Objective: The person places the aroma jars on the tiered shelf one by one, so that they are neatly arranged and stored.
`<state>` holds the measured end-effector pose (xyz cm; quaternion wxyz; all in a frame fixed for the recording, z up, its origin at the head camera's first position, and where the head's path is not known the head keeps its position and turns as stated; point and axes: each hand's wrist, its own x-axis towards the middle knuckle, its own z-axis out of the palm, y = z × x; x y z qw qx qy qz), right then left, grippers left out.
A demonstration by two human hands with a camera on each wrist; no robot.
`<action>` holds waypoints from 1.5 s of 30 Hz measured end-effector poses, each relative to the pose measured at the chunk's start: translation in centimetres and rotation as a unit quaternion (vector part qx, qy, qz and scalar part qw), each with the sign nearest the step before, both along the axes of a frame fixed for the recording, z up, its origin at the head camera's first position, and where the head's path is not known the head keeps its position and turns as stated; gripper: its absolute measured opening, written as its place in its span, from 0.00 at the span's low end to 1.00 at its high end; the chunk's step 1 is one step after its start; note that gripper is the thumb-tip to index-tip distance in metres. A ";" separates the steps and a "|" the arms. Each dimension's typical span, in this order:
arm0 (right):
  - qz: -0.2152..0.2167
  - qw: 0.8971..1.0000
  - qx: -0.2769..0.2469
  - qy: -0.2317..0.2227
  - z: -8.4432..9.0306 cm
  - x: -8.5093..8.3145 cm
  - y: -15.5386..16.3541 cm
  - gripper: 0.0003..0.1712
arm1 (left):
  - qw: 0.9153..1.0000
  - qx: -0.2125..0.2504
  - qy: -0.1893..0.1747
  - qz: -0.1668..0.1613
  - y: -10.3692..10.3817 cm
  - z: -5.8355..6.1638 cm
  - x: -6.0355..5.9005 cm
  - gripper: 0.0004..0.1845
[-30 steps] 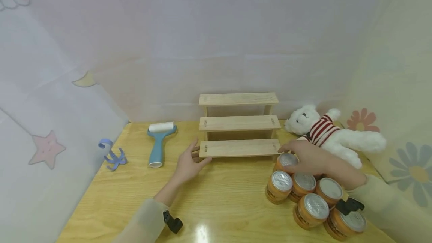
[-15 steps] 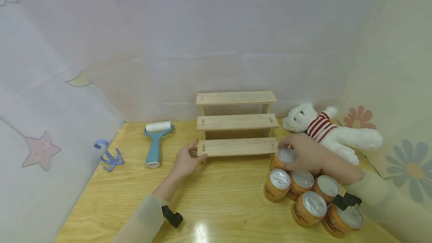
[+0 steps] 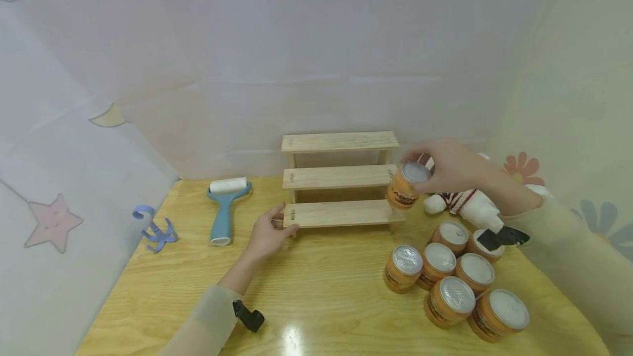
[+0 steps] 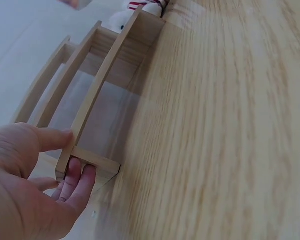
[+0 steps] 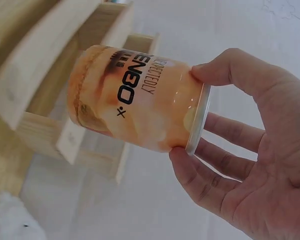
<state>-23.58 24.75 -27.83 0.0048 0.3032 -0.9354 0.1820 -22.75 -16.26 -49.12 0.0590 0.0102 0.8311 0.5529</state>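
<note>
Wooden table (image 3: 326, 290), bearing all items. Three-step wooden rack (image 3: 341, 180) at the back, centre. White plush bear (image 3: 470, 205) to the rack's right, partly hidden by the right arm. Six orange cans (image 3: 447, 284) clustered at front right. Right hand (image 3: 447, 165) grips one orange can (image 3: 405, 185) by its silver-lidded end, fingertips round the rim, body tilted, raised beside the rack's right end. Left hand (image 3: 267, 232) pinches the lowest step's left end, thumb above, fingers beneath. Blue lint roller (image 3: 225, 207), far left.
</note>
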 end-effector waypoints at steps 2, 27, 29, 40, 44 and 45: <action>0.005 1.000 -0.008 -0.004 1.1 -1.0 -0.6 0.24 | 1.000 -0.002 0.004 0.005 0.1 -0.1 0.0 0.45; -0.016 0.998 -0.057 0.017 3.8 -10.3 -12.4 0.28 | 0.994 -0.086 0.044 0.045 1.2 -0.5 0.4 0.47; -0.018 0.997 -0.075 0.013 3.8 -10.8 -13.6 0.29 | 0.994 -0.088 0.045 0.047 1.2 -0.6 0.4 0.47; -0.022 0.990 -0.136 0.028 2.6 -13.3 -18.4 0.28 | 0.994 -0.084 0.048 0.052 1.6 -0.6 0.6 0.47; -0.015 0.990 -0.136 0.023 2.1 -13.6 -19.6 0.27 | 0.994 -0.081 0.047 0.054 1.6 -0.6 0.8 0.49; -0.016 0.991 -0.131 0.024 1.9 -13.6 -19.8 0.27 | 0.994 -0.079 0.047 0.055 1.6 -0.7 0.8 0.49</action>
